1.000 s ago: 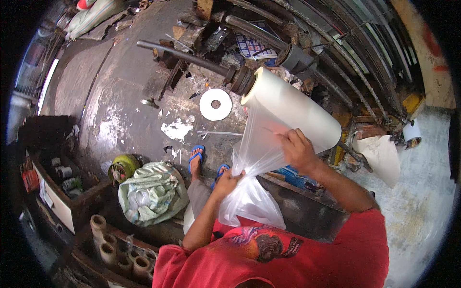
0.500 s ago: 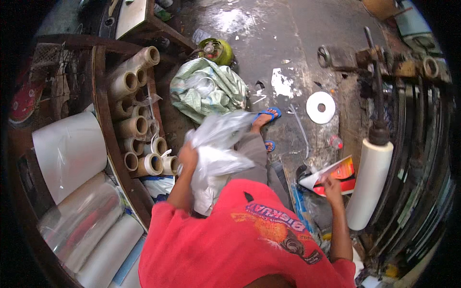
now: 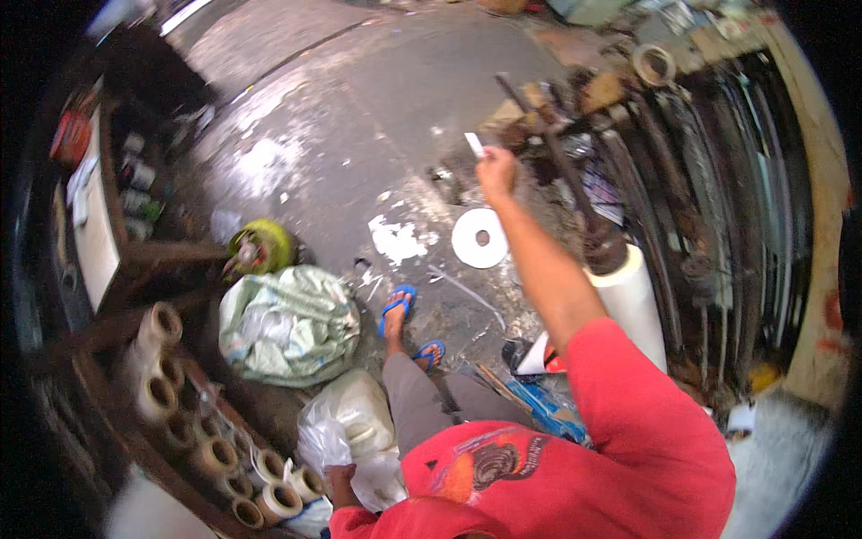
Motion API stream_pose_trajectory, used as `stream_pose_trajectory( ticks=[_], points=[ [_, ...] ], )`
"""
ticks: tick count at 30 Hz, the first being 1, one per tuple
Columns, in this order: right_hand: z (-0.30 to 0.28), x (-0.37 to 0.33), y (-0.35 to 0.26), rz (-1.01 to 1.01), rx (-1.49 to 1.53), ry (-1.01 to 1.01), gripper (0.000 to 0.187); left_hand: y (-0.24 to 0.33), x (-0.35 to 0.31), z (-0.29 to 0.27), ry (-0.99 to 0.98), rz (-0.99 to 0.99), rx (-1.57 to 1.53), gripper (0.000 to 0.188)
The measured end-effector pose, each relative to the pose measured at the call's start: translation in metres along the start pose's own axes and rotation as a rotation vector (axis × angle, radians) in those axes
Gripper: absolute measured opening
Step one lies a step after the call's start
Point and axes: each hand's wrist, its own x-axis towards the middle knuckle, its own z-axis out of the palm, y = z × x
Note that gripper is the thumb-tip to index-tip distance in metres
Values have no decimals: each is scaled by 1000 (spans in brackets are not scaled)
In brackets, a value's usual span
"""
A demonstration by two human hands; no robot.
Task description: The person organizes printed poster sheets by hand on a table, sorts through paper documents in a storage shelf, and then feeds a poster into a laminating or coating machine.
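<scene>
My right hand (image 3: 497, 171) is stretched far forward over the floor. Its fingers are closed on a small flat white strip (image 3: 474, 145), whose kind I cannot make out. At my left side, low in view, my left hand (image 3: 340, 483) grips the edge of a clear plastic bag (image 3: 321, 437); some of its fingers are hidden. Pale, yellowish-white contents (image 3: 366, 429) show beside and partly under that plastic. Below my right hand lies a flat white ring-shaped roll (image 3: 479, 238), apart from it.
Cardboard-cored film rolls (image 3: 216, 456) fill a wooden rack on the left. A pale green sack (image 3: 292, 328) stands before a green gas cylinder (image 3: 260, 246). On the right are a large white roll (image 3: 628, 296) and a row of dark bars (image 3: 669, 171). Blue sandals (image 3: 397, 305) are on my feet.
My right hand has left the red-and-orange sheet and reached far forward with a white strip. My left hand and the plastic bag have come down beside my leg. The view has turned.
</scene>
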Motion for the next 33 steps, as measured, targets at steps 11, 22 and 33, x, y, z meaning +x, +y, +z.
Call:
stream_pose_trajectory(
  ticks=[11, 22, 33],
  points=[
    [-250, -196, 27, 229, 465, -465, 24, 252, -148, -163, 381, 937, -148, 49],
    [-528, -77, 31, 625, 768, 20, 41, 479, -580, -84, -1342, 1383, -679, 58],
    [-512, 33, -2, 45, 245, 23, 29, 502, -654, -98, -1573, 1304, -597, 55]
  ],
)
